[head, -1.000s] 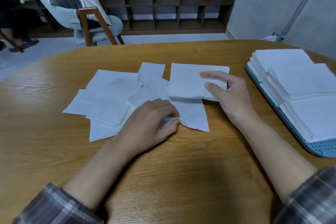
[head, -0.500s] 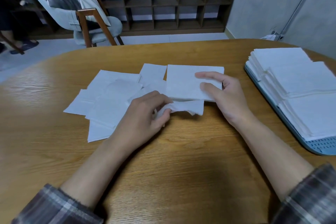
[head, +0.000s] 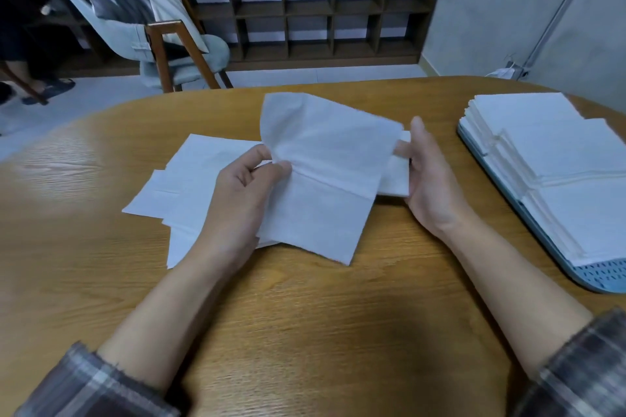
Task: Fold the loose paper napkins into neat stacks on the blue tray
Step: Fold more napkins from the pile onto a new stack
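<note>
So since half a second back, the left hand [head: 249, 186] had lifted its napkin clean off the table. Before, that sheet was scrunched low against the wood, and now it hung up in the air, opened out. The right hand [head: 432, 179] had tipped onto its edge instead of lying flat like it did.

The left hand pinched the raised napkin [head: 325, 179] at its left edge, thumb against curled fingers. The sheet had a crease running across its middle, its top corner flopped over, and its bottom corner dangled just above the table [head: 305, 332].

The right hand held a folded napkin [head: 394, 176] by its right side, palm facing left, thumb pointing up. Its fingertips were mostly hidden behind the raised sheet, so I couldn't tell exactly how they sat. That folded one lay between the two hands, partly covered by the raised napkin.

Left of the left hand and under its wrist, the loose napkins [head: 189, 179] were spread flat, overlapping each other.

Well off to the right of the right hand sat the blue tray [head: 603, 281], with overlapping stacks of folded napkins [head: 542, 152] on it, apart from both hands.

Plaid sleeves [head: 95, 386] were pushed up both forearms. Beyond the table there was a pale chair [head: 135, 30] with wooden legs and a dark cubby shelf [head: 321, 10].
</note>
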A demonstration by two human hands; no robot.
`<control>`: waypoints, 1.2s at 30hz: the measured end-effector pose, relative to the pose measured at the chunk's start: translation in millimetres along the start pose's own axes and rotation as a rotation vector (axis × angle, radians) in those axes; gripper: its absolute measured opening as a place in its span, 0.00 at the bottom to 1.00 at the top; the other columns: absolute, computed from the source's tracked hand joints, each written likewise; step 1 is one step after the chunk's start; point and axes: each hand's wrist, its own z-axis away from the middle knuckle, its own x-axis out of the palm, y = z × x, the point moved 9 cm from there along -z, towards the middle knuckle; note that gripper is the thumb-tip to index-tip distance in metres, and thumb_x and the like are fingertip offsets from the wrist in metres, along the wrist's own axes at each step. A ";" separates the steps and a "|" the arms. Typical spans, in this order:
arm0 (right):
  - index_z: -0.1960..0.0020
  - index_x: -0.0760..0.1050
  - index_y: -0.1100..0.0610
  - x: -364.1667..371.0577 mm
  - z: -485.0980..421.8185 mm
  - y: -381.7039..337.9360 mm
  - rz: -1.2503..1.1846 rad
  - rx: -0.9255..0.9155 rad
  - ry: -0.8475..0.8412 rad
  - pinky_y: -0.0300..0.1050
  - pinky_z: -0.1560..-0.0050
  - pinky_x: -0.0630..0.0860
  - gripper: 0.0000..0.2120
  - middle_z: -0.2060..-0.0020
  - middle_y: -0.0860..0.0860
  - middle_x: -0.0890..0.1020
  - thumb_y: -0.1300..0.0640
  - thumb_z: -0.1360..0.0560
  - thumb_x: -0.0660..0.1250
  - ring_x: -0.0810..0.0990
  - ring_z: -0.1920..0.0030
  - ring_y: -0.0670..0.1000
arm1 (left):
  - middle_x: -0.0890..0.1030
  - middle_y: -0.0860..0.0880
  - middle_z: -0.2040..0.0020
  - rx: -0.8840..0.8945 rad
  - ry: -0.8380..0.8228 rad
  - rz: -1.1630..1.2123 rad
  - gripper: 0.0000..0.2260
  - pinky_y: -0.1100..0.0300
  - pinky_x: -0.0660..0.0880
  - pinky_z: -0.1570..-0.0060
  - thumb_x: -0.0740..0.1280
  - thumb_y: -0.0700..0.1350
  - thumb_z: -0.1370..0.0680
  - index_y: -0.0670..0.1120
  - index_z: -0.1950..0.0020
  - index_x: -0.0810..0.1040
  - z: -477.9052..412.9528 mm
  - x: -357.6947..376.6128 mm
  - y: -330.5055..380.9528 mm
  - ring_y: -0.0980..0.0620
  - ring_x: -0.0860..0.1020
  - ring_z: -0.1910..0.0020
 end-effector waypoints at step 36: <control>0.42 0.86 0.60 11.6 11.0 -0.2 0.191 0.023 -0.025 0.52 0.38 0.81 0.08 0.47 0.54 0.89 0.60 0.19 0.71 0.88 0.45 0.56 | 0.85 0.58 0.50 0.500 0.031 -0.724 0.05 0.68 0.71 0.49 0.77 0.40 0.22 0.49 0.47 0.87 10.5 3.0 34.7 0.57 0.82 0.47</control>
